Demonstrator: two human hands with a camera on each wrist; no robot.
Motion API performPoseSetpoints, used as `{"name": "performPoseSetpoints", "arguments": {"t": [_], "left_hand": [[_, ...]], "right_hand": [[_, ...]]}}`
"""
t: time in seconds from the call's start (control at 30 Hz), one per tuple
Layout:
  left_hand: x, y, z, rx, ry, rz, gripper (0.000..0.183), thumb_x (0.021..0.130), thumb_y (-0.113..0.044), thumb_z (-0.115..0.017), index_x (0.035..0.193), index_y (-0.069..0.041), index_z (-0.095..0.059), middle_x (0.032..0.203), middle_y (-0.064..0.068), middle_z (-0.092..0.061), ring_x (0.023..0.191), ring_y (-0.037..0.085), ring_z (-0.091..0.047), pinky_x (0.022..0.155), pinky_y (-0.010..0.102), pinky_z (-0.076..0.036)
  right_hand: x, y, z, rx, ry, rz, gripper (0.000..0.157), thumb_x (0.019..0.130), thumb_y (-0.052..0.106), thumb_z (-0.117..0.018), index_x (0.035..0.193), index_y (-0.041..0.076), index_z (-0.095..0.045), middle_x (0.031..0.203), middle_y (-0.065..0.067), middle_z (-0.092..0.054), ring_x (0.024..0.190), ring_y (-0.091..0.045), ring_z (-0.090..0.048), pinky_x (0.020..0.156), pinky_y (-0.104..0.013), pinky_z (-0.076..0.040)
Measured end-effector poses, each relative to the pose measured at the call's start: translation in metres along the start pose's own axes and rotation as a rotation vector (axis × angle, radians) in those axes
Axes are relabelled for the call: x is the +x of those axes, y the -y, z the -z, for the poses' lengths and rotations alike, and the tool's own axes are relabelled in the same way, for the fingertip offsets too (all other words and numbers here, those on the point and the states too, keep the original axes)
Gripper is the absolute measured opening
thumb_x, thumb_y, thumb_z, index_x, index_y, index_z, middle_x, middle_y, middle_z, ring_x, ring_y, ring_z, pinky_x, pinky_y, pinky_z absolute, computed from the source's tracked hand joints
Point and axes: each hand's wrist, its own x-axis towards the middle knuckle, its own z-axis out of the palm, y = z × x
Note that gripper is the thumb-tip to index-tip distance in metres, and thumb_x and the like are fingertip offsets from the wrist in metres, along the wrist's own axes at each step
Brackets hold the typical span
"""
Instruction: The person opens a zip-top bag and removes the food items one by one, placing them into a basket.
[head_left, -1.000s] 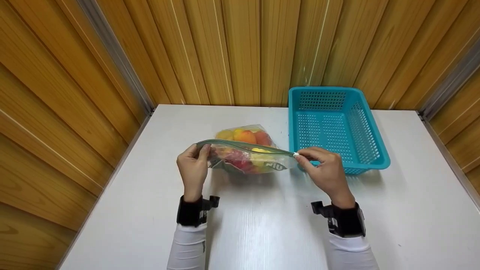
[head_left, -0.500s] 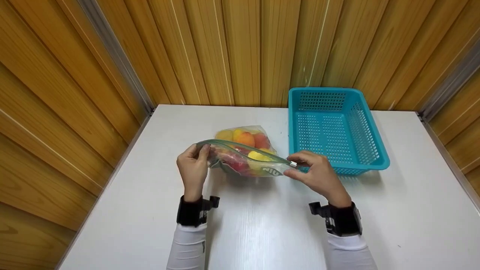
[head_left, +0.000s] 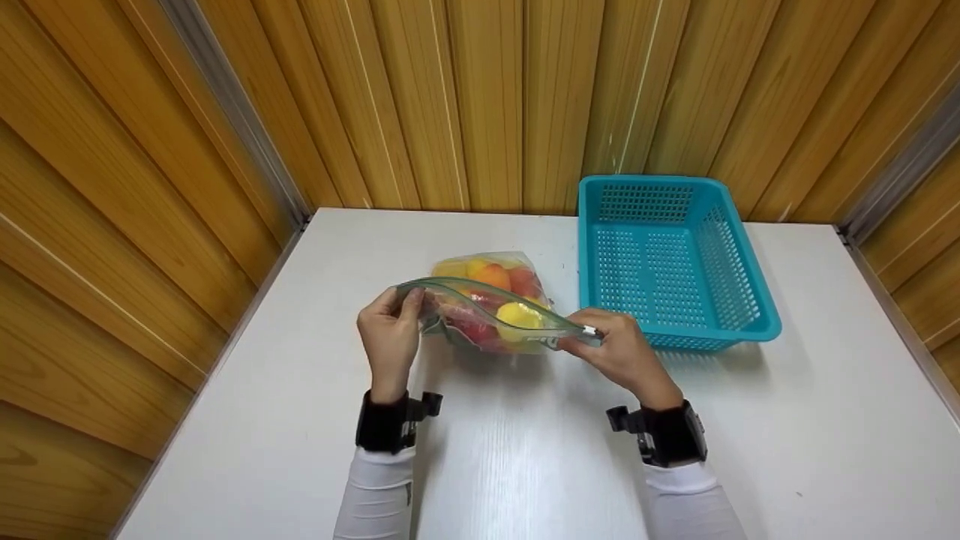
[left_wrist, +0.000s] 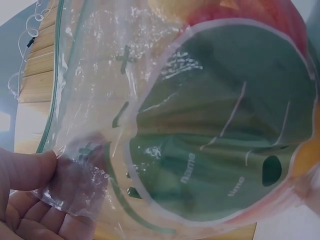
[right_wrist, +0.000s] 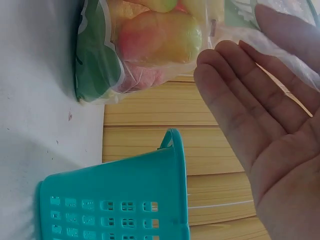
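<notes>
A clear zip bag [head_left: 480,343] full of colourful fruit stands on the white table, its green-edged mouth spread apart. A yellow fruit [head_left: 520,319] shows in the front; orange and red ones lie behind. My left hand [head_left: 388,341] pinches the left end of the mouth between thumb and fingers. At the right end, my right hand [head_left: 611,345] holds the bag, thumb in front and fingers behind, beside the white slider [head_left: 591,330]. Those fingers look long and nearly straight in the right wrist view. A green printed label [left_wrist: 215,125] fills much of the left wrist view.
A turquoise perforated basket [head_left: 750,330] with nothing in it stands at the back right, close behind my right hand. Wood-panelled walls [head_left: 487,105] enclose the table [head_left: 510,465] at the back and sides.
My right hand has moved left and slightly down from the bag's right end, taking in more of the plastic. The mouth has bowed wider. My left hand keeps its place.
</notes>
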Motion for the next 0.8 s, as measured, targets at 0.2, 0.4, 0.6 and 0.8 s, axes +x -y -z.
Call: {"name": "performPoseSetpoints", "arguments": {"t": [0.2,0.4,0.6,0.8], "left_hand": [[-0.0013,0.0010,-0.0004,0.029,0.066,-0.042,0.012,0.100,0.003,-0.075,0.095,0.013,-0.079,0.088,0.028,-0.081,0.074,0.000,-0.071,0.071,0.015,-0.057],[-0.0035,0.0022,-0.0008,0.007,0.173,-0.081,0.013,0.101,0.002,-0.074,0.094,0.011,-0.079,0.084,0.028,-0.078,0.070,0.010,-0.072,0.067,0.017,-0.055],[-0.0044,0.0001,-0.0014,-0.018,0.270,-0.072,0.012,0.102,0.002,-0.073,0.101,0.012,-0.079,0.091,0.030,-0.079,0.077,0.004,-0.072,0.072,0.017,-0.056],[-0.0052,0.0012,-0.0041,0.002,0.401,-0.069,0.015,0.103,0.000,-0.070,0.110,0.011,-0.079,0.103,0.028,-0.080,0.081,0.002,-0.061,0.076,0.017,-0.052]], "right_hand": [[0.0004,-0.0031,-0.0026,0.014,-0.062,0.093,0.008,0.091,0.000,-0.086,0.099,0.000,-0.086,0.099,-0.015,-0.084,0.090,-0.005,-0.071,0.077,-0.013,-0.057],[0.0003,-0.0035,-0.0040,0.054,-0.109,0.070,0.010,0.087,-0.003,-0.088,0.097,-0.001,-0.086,0.095,-0.015,-0.084,0.084,0.002,-0.067,0.073,-0.010,-0.054],[0.0006,-0.0025,-0.0044,0.052,-0.151,0.056,0.013,0.085,-0.005,-0.089,0.097,-0.002,-0.086,0.095,-0.017,-0.084,0.084,0.003,-0.067,0.072,-0.010,-0.053],[0.0008,-0.0005,-0.0034,0.025,-0.225,0.089,0.014,0.085,-0.007,-0.088,0.098,-0.003,-0.086,0.096,-0.018,-0.084,0.089,0.000,-0.072,0.077,-0.006,-0.051]]}}
